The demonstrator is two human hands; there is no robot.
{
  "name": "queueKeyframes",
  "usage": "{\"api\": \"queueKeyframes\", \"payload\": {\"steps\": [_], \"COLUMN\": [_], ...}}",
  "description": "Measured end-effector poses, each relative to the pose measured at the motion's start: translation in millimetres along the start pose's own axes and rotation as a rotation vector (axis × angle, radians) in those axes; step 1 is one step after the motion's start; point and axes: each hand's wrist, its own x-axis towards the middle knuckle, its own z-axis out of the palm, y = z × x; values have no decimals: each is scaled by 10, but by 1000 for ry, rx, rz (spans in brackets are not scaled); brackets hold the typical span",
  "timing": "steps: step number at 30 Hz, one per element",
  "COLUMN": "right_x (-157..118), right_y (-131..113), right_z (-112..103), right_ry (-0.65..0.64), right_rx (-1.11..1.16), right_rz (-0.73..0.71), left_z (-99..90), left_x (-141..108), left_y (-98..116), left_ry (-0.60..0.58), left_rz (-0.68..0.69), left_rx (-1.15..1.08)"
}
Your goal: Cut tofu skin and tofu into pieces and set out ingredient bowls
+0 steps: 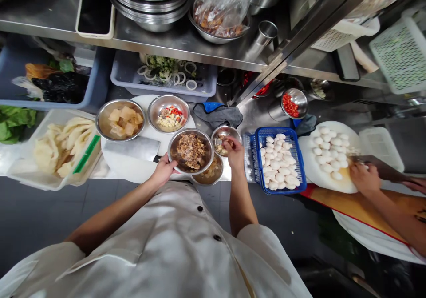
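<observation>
Left hand (163, 171) grips larger bowl (209, 150), right hand (235, 150) dips into small bowl (225, 130)

Head view: both bowls sit left of the blue basket (301, 169), the small bowl nearer it. The left fingers clasp the rim of the larger bowl, filled with brown crumbled food; the right fingers bunch together, whether pinching anything one cannot tell. Right of the basket, a co-worker's hand (365, 176) works at a round white board (306, 155)

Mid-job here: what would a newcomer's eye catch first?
Probably the blue basket heaped with what look like white mushrooms, right of centre. Next, in the middle, the steel bowl of brown chopped food in the left hand, with the right hand at a smaller bowl beside it. The stack of metal dishes on the shelf above also stands out.
</observation>
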Motion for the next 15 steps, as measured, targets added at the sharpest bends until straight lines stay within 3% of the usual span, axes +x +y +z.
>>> {"api": "queueKeyframes", "payload": {"steps": [3,6,15], "right_x": [336,546,627], "right_y": [265,452,592], "right_z": [-179,-252,-149], "right_ry": [123,134,105], "right_rx": [87,34,-178], "right_rz": [106,156,175], "left_z": [-19,-31,-37], "left_x": [-10,-2,-16], "left_y": [22,35,55], "left_ry": [5,6,45], "left_rz": [0,-1,-14], "left_rx": [-4,-13,-6]}}
